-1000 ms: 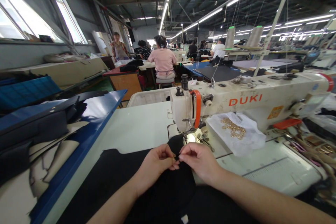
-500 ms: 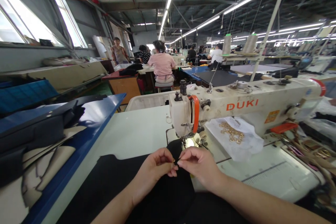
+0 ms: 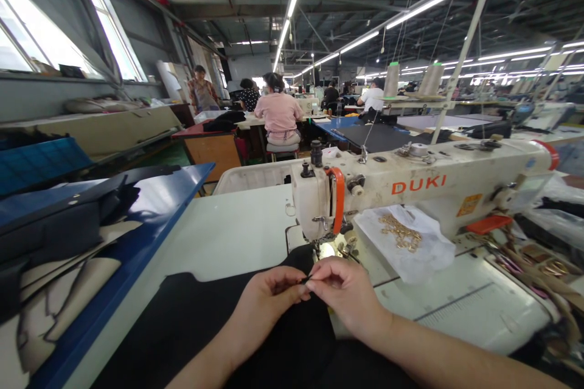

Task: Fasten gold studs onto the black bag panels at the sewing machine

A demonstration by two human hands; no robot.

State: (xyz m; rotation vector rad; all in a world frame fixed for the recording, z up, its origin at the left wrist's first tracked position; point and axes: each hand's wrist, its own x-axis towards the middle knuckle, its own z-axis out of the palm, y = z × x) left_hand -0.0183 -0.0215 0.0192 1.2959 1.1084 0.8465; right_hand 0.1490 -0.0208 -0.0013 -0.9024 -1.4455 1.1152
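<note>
Fingertips of my left hand [image 3: 269,295] and my right hand [image 3: 347,295] meet in front of the sewing machine's needle area. Between them they pinch a small black strip [image 3: 305,280]; its exact kind is too small to make out. Both hands are closed. Black fabric [image 3: 205,316] lies spread under my hands and wrists, and one end of it reaches beneath the presser foot. The machine head [image 3: 314,203], white with an orange guard, stands just beyond my fingers, its lamp lit.
Gold-coloured metal pieces [image 3: 401,234] lie on a white sheet [image 3: 429,258] under the machine arm. Scissors and tools fill a tray [image 3: 542,267] at right. Cut dark and beige pieces [image 3: 68,219] cover a blue table [image 3: 182,194] at left. Several people work farther back.
My fingertips stay together on the small black strip, with a slight shift in how they pinch it. The whole view has moved a little; the black fabric lies much as before.
</note>
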